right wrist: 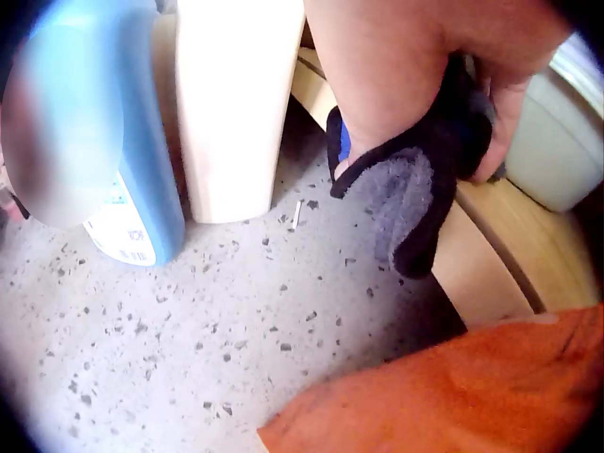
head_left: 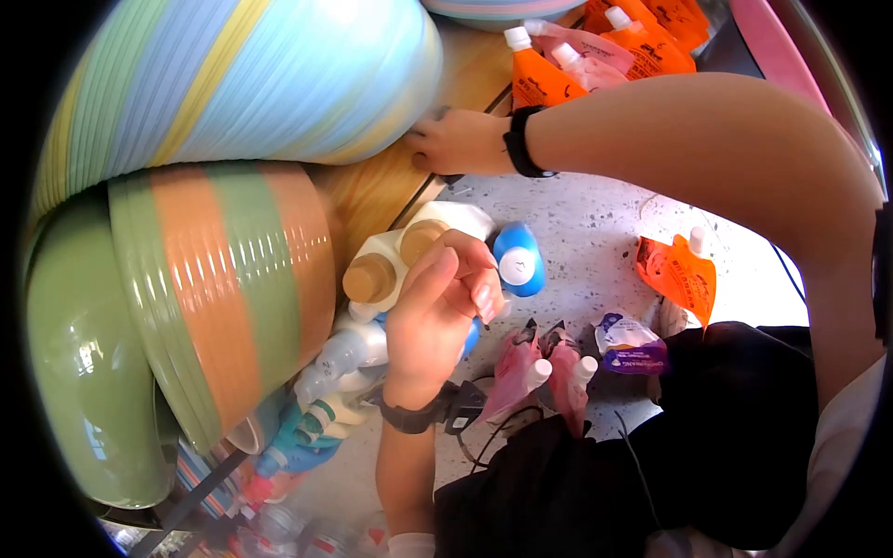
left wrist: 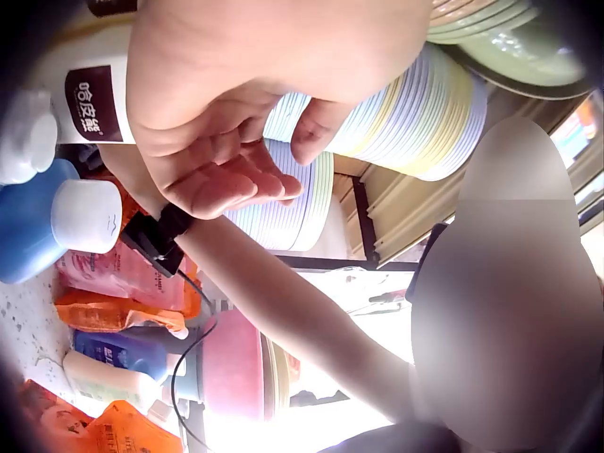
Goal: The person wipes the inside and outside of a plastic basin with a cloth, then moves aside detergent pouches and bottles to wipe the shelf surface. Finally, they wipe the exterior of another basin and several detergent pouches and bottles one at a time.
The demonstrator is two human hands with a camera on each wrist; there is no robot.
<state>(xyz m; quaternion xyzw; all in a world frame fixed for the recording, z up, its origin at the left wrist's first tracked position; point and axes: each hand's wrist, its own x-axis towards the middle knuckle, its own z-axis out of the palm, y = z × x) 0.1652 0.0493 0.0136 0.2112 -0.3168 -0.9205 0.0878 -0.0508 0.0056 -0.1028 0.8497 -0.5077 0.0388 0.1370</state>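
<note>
My right hand reaches across to the wooden shelf edge, beside a large stack of striped bowls. In the right wrist view its fingers grip a dark grey cloth with black edging, bunched over the shelf's edge. My left hand is raised, palm up with loosely bent fingers and nothing in it. Under and beside it stand white bottles with brown caps and a blue bottle with a white cap. The left wrist view shows the same hand in front of a white bottle with a dark label.
Green and orange striped bowls are stacked at the left. Orange spouted pouches stand at the back on the speckled floor. Pink pouches and a purple-and-white packet lie near my knees. More bottles crowd the lower left.
</note>
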